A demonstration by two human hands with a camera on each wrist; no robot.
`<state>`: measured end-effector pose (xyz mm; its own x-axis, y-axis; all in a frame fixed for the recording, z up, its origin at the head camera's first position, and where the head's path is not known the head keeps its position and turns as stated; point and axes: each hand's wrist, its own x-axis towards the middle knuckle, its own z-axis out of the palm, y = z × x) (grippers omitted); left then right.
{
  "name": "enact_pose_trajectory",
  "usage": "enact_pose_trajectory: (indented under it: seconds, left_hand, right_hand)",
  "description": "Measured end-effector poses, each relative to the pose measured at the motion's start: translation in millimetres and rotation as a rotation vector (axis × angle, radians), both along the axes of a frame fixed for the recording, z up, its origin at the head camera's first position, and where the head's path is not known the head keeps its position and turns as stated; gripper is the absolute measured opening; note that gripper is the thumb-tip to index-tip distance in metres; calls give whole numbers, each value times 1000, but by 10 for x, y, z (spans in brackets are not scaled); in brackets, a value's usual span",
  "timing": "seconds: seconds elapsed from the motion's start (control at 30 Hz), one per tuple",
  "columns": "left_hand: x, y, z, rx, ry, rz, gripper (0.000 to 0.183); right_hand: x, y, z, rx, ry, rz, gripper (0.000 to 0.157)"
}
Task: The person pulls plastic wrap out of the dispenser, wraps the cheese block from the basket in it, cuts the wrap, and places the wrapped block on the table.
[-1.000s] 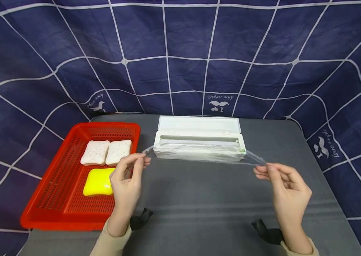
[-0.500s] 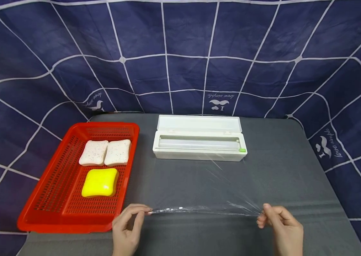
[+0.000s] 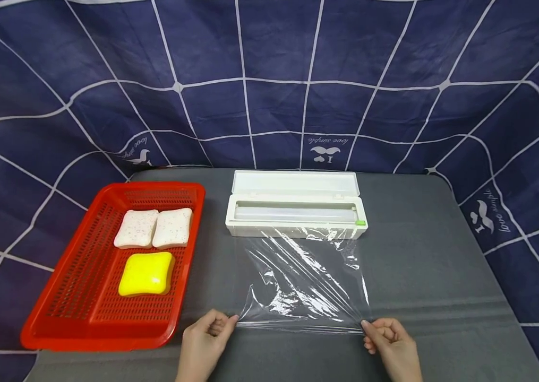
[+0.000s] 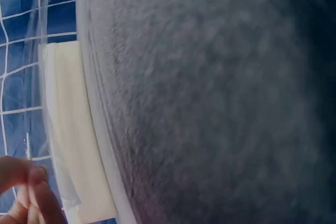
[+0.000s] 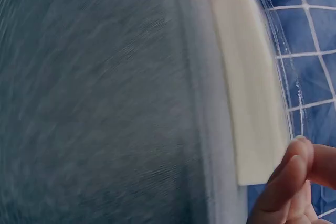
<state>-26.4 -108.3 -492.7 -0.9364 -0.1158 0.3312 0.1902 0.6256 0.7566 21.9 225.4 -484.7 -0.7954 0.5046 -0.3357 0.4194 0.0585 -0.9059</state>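
Note:
A sheet of clear plastic wrap (image 3: pixel 298 286) stretches from the white dispenser box (image 3: pixel 293 231) toward the front of the table. My left hand (image 3: pixel 206 339) pinches its near left corner between thumb and forefinger. At the near right corner, my right hand (image 3: pixel 391 342) pinches the wrap the same way. The dispenser's lid (image 3: pixel 295 183) stands raised, and a pale roll (image 3: pixel 295 214) shows inside. On the box's front right rim sits a green slider (image 3: pixel 360 223). Both wrist views show fingertips (image 4: pixel 37 174) and fingertips (image 5: pixel 299 148) closed at the wrap's edge, with the box beyond.
A red plastic basket (image 3: pixel 73 339) stands at the left, near my left hand. It holds two white speckled bread-slice shapes (image 3: pixel 136 229) and a yellow rounded block (image 3: pixel 146 273). A dark blue checked cloth (image 3: pixel 274 106) walls the grey table (image 3: pixel 446 265) at the back and sides.
Both hands have pulled the wrap from close to the box toward the table's front. The sheet between hands and box has lengthened. In the last half second the right hand shifted slightly inward.

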Motion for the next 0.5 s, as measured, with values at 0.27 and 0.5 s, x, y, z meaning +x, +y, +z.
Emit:
enact_pose_trajectory:
  seconds: [0.27,0.5]
  left_hand:
    - [-7,17,-57,-174,-129,-10,36]
    - [-49,29,-105,-244,-179,-39,27]
  right_hand:
    - [-93,-17,-95,314,-173,189,18]
    - [-141,-38,-118,587,-158,309,9]
